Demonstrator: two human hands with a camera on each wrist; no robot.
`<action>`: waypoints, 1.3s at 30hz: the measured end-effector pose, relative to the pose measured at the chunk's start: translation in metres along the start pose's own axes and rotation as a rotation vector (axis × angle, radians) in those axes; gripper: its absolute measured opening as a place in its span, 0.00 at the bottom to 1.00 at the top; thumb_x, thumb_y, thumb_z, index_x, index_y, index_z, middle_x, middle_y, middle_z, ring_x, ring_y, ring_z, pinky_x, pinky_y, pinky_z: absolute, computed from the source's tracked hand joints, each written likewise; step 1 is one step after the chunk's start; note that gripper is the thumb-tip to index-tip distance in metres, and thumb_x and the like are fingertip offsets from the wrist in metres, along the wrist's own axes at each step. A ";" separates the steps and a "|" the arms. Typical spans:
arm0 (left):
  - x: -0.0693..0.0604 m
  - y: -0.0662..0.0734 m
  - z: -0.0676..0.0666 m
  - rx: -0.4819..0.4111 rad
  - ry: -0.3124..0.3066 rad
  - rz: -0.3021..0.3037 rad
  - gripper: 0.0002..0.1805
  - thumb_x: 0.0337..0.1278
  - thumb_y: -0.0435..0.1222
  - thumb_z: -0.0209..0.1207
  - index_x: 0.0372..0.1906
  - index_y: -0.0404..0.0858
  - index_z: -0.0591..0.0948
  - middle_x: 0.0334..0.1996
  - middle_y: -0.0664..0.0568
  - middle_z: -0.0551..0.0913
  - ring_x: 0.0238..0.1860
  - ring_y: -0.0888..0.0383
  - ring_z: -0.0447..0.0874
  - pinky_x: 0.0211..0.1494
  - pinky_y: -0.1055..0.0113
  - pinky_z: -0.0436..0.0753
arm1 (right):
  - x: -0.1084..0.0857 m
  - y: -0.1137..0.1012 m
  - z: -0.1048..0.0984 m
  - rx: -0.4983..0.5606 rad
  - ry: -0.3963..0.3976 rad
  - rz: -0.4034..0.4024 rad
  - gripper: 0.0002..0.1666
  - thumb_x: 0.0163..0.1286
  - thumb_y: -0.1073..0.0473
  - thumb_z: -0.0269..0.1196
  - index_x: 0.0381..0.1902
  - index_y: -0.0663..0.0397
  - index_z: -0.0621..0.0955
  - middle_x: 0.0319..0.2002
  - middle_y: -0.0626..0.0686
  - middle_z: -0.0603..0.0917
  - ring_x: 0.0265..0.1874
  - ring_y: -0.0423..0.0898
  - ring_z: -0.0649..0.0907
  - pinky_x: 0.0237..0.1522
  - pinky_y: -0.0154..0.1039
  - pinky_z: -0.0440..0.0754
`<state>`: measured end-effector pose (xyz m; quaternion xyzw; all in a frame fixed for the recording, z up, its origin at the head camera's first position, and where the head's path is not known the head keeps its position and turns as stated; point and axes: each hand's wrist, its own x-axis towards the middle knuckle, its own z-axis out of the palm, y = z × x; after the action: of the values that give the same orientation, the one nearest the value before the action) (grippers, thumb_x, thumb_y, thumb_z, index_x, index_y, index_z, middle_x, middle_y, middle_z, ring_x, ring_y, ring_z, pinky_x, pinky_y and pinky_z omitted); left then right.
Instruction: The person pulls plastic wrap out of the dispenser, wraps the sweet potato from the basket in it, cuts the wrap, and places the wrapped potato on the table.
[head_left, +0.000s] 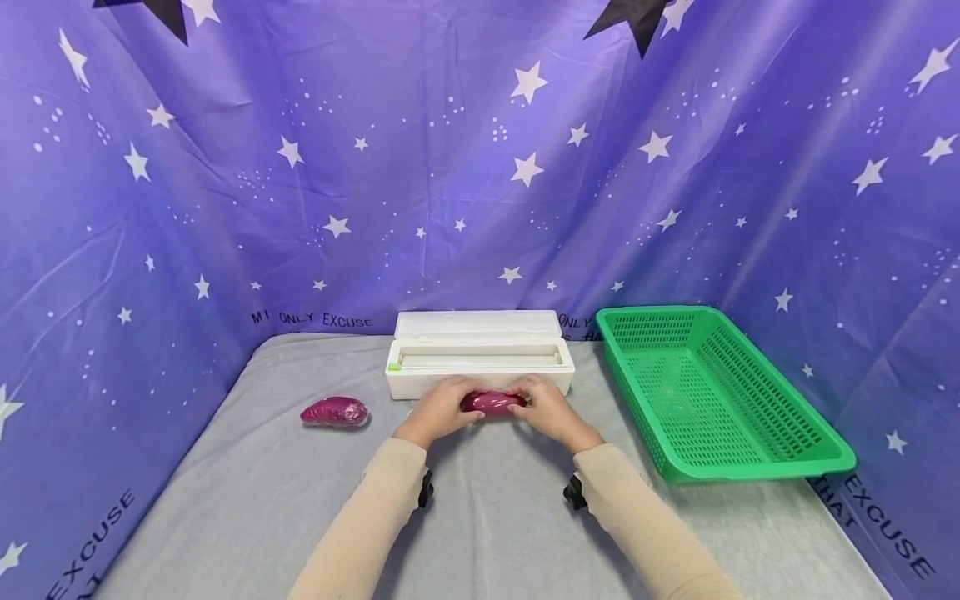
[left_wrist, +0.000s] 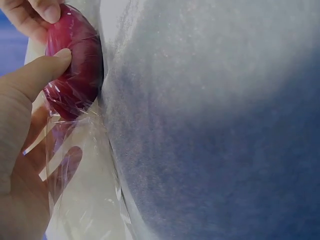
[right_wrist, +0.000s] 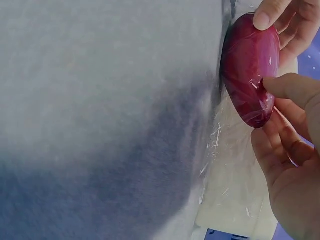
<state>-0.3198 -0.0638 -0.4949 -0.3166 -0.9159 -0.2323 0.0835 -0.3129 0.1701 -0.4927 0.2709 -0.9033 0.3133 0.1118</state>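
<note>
Holding the film-wrapped magenta oblong (head_left: 495, 403) crosswise before the white box (head_left: 411, 384).
I had its long axis pointing left-right, left grip (head_left: 442, 407) and right grip (head_left: 551, 407) clamped on opposite ends, forearms (head_left: 367, 521) slanting inward.

In the head view we see bright, fairly even light, seemingly from overhead, leaving soft shadows on the cloth (head_left: 240, 492) beside the sleeves (head_left: 363, 525). The curtain (head_left: 450, 192) carries a pale sheen toward two o'clock, and small glints sit on the purple bundle (head_left: 493, 403). We notice slight blur around the left hand (head_left: 445, 406) and right hand (head_left: 552, 408); wide-angle stretch pulls the star (head_left: 73, 58) at ten o'clock long. Both wrist views look dimmer to us: a broad, soft-edged blue shadow fills four o'clock in the left one, seven o'clock in the right. Highlights streak the film (left_wrist: 92, 117), while the cloth's texture looks smeared.
</note>
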 end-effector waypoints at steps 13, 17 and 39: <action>-0.004 0.000 -0.004 -0.057 0.003 -0.009 0.20 0.60 0.42 0.69 0.57 0.46 0.82 0.55 0.52 0.82 0.59 0.51 0.78 0.65 0.54 0.74 | -0.002 0.001 -0.001 0.004 -0.032 0.042 0.17 0.60 0.65 0.72 0.47 0.61 0.86 0.42 0.53 0.85 0.42 0.50 0.83 0.48 0.48 0.81; -0.004 0.000 -0.003 -0.046 0.028 -0.011 0.18 0.58 0.43 0.71 0.51 0.45 0.82 0.52 0.55 0.83 0.56 0.53 0.79 0.62 0.56 0.76 | -0.003 0.000 -0.002 0.016 -0.025 0.074 0.17 0.62 0.65 0.71 0.50 0.61 0.85 0.46 0.55 0.85 0.44 0.52 0.83 0.50 0.49 0.81; -0.002 0.000 -0.004 0.003 0.001 -0.051 0.19 0.58 0.48 0.69 0.54 0.49 0.82 0.56 0.57 0.81 0.59 0.54 0.78 0.65 0.57 0.74 | 0.006 0.028 -0.035 0.044 0.415 0.295 0.25 0.67 0.59 0.66 0.59 0.66 0.79 0.60 0.68 0.75 0.60 0.65 0.71 0.63 0.58 0.66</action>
<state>-0.3181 -0.0669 -0.4917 -0.2928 -0.9240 -0.2333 0.0784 -0.3327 0.2078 -0.4771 0.0687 -0.8837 0.3948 0.2419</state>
